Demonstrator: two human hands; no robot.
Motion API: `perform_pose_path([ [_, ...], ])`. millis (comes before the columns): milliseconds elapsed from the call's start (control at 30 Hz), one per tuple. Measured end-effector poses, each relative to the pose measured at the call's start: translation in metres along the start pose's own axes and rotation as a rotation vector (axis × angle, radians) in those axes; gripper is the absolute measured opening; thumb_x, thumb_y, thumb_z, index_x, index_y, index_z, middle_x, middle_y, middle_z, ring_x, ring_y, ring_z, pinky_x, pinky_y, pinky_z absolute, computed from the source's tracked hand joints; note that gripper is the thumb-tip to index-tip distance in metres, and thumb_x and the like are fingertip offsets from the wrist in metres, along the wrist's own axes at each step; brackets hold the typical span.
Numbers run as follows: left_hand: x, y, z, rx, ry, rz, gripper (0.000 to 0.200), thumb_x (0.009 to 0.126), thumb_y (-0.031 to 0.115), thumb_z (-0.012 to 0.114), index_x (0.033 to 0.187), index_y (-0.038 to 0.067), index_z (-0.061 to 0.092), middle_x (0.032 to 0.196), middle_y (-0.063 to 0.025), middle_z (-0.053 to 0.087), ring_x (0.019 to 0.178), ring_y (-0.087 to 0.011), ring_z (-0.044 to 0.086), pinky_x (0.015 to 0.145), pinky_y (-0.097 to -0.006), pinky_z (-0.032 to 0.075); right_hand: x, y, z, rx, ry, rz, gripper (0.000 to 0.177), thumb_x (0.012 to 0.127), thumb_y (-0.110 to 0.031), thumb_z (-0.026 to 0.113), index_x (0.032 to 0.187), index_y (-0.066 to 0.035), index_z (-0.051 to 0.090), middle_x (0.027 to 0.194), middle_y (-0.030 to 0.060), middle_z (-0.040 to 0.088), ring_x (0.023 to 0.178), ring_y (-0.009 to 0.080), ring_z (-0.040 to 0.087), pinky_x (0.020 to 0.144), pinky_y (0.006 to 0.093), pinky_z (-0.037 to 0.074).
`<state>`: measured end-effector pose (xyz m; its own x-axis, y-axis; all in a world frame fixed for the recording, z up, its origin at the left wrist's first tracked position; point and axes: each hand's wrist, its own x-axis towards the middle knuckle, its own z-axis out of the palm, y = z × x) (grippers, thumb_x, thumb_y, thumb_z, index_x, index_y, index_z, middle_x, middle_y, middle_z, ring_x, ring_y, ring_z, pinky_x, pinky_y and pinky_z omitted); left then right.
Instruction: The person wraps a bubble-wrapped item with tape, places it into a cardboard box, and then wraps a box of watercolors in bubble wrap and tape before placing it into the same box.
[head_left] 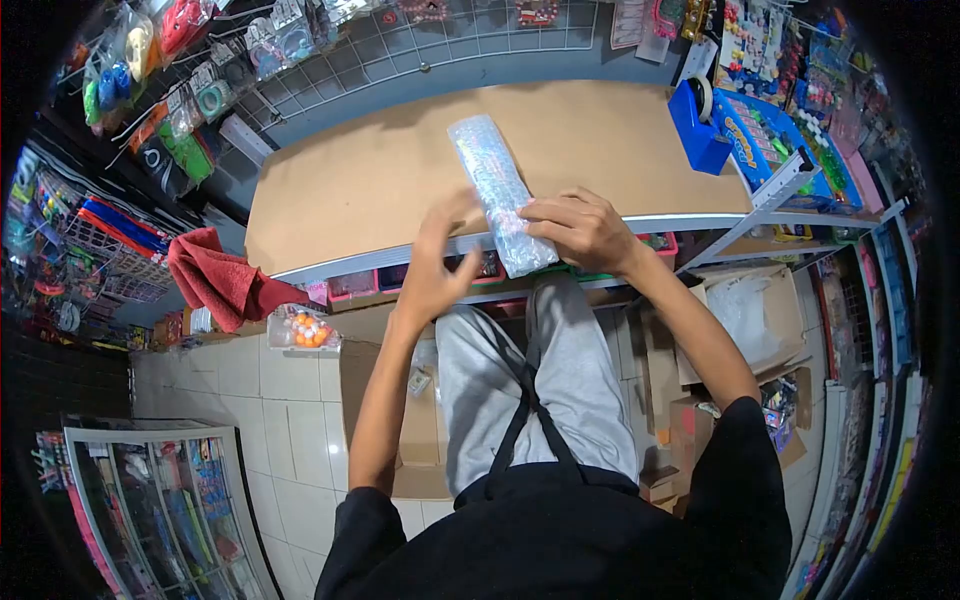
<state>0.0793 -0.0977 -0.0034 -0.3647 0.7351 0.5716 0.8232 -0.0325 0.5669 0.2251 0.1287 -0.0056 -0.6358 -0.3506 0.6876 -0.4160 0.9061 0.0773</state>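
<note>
A long, flat bubble-wrapped package [487, 165] lies at a slant across the front edge of the brown tabletop, its near end sticking out over my knees. My right hand [583, 232] grips its right side near that end, thumb and fingers closed on the wrap. What is inside shows only as faint pink and white patches. Just left of the package is my left hand [440, 270], fingers spread and partly blurred, apparently holding nothing.
At the table's [350, 190] right end stand a blue tape dispenser [703, 130] and a blue display box [770, 140]. A red cloth [215, 280] hangs at the left corner, above a tub of orange and white balls [305, 328]. Open cardboard boxes [745, 320] sit low on the right.
</note>
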Motion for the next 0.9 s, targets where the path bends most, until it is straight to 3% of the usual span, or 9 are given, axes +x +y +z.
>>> perform_pose_path([
  [33,-0.007,0.0,-0.004,0.105,-0.121,0.156,0.064,0.078,0.013,0.08,0.136,0.004,0.056,0.14,-0.0181,0.056,0.129,-0.0342,0.055,0.109,-0.0441,0.043,-0.003,-0.001,0.001,0.011,-0.034,0.002,0.028,0.077,-0.007,0.07,0.105,-0.009,0.068,0.12,0.0051,0.071,0.106,0.0215,0.07,0.085,0.0354,0.054],
  [100,-0.015,0.005,0.005,0.086,-0.18,0.208,0.066,0.074,0.005,0.081,0.135,0.006,0.057,0.143,-0.0155,0.056,0.134,-0.0357,0.051,0.113,-0.0451,0.041,-0.008,-0.004,0.003,0.013,-0.047,0.048,0.031,0.077,-0.007,0.071,0.107,-0.01,0.065,0.123,0.005,0.07,0.109,0.0214,0.069,0.088,0.037,0.053],
  [233,-0.012,-0.001,0.02,0.098,0.006,0.281,0.056,0.073,-0.003,0.076,0.126,0.005,0.06,0.136,-0.0139,0.059,0.121,-0.0351,0.06,0.102,-0.0438,0.049,-0.014,-0.012,0.0,0.122,0.01,0.155,0.038,0.075,-0.008,0.077,0.109,-0.011,0.06,0.129,0.0077,0.067,0.112,0.0246,0.068,0.093,0.0426,0.051],
  [267,-0.013,-0.003,0.022,0.066,-0.026,0.267,0.056,0.074,-0.004,0.076,0.126,0.005,0.058,0.139,-0.0145,0.058,0.124,-0.0361,0.059,0.103,-0.044,0.049,-0.021,-0.013,-0.001,0.113,-0.003,0.167,0.043,0.073,-0.012,0.081,0.109,-0.012,0.057,0.134,0.0082,0.064,0.116,0.0256,0.065,0.093,0.0454,0.049],
  [400,-0.015,-0.003,0.025,-0.06,-0.106,0.226,0.053,0.075,-0.009,0.073,0.123,0.003,0.054,0.143,-0.0172,0.056,0.132,-0.0385,0.055,0.107,-0.0451,0.049,-0.039,-0.024,-0.005,0.037,-0.005,0.203,0.033,0.075,-0.018,0.08,0.103,-0.015,0.062,0.135,0.0034,0.062,0.115,0.02,0.062,0.091,0.0425,0.044],
  [533,-0.016,-0.005,0.03,-0.065,-0.109,0.243,0.052,0.076,-0.01,0.072,0.122,0.003,0.051,0.143,-0.0192,0.055,0.138,-0.0394,0.051,0.11,-0.0456,0.047,-0.045,-0.03,0.002,-0.024,0.035,0.203,0.031,0.077,-0.021,0.08,0.104,-0.017,0.066,0.135,0.0029,0.062,0.117,0.0211,0.061,0.092,0.0438,0.044],
  [900,-0.015,-0.004,0.031,0.019,-0.094,0.29,0.039,0.075,-0.01,0.072,0.111,-0.001,0.061,0.139,-0.0192,0.058,0.133,-0.0397,0.055,0.107,-0.0466,0.051,-0.04,-0.028,0.017,-0.074,0.096,0.184,0.013,0.08,-0.028,0.078,0.09,-0.02,0.074,0.14,0.0005,0.06,0.12,0.0198,0.054,0.095,0.0416,0.042],
])
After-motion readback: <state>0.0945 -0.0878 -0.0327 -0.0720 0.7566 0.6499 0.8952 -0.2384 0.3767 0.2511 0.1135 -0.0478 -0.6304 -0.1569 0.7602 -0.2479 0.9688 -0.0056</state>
